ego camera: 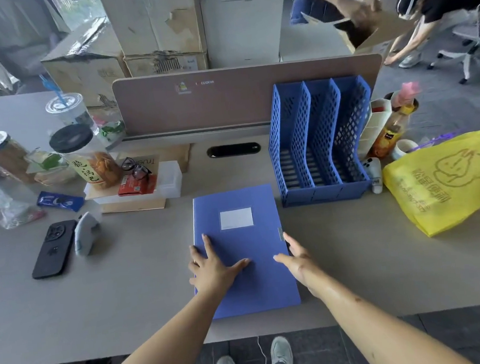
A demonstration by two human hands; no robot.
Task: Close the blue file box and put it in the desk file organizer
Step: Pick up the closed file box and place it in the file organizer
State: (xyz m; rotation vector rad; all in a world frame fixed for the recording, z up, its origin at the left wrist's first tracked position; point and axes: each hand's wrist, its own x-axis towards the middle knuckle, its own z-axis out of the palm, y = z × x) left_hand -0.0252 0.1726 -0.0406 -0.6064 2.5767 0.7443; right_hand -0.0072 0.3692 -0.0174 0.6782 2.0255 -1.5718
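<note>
The blue file box (243, 249) lies flat on the desk in front of me, lid down, with a white label patch on its cover. My left hand (212, 266) rests flat on its near left part, fingers spread. My right hand (296, 259) lies along its right edge, fingers stretched toward the small clasp there, thumb on the cover. The blue desk file organizer (320, 142) stands upright behind and to the right of the box, its three slots empty.
A yellow plastic bag (443, 181) lies right of the organizer, with bottles and a cup behind it. At left are a black phone (54, 248), a grey pouch, jars, glasses and snack packs. A partition board (241, 99) runs along the back. Two people handle a cardboard box beyond.
</note>
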